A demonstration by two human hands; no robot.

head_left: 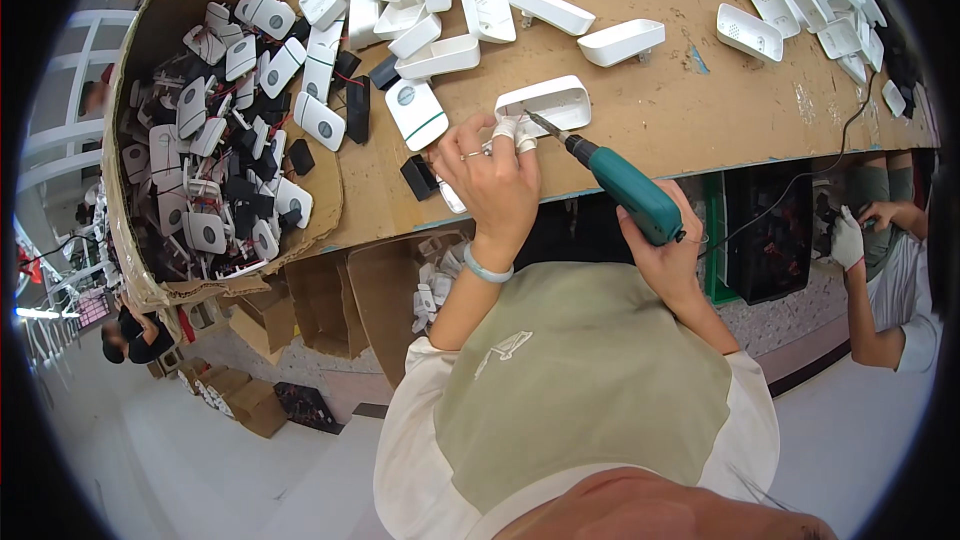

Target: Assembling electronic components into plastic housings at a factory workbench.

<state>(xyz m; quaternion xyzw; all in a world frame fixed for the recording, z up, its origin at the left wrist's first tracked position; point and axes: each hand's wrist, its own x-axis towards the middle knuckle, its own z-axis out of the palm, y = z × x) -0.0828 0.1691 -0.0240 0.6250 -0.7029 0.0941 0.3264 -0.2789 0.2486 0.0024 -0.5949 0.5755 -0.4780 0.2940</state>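
Observation:
In my right hand (pixel 668 240) is a green electric screwdriver (pixel 632 190), its bit pointing left into a shallow white plastic housing (pixel 565 103). The housing lies open side up near the table's front edge. My left hand (pixel 495 180) grips the housing's near left side, with white tape wrapped round some fingertips; what lies under those fingers is partly hidden. Beside that hand sit a white cover with a grey round patch and a green line (pixel 416 115) and a small black box (pixel 418 178).
A large cardboard box (pixel 325 195) full of white and black parts with red wires stands at left. White housings (pixel 400 15) pile up at the back, with more at far right (pixel 800 5). A cable (pixel 800 178) trails right. A co-worker's gloved hand (pixel 847 238) is at right.

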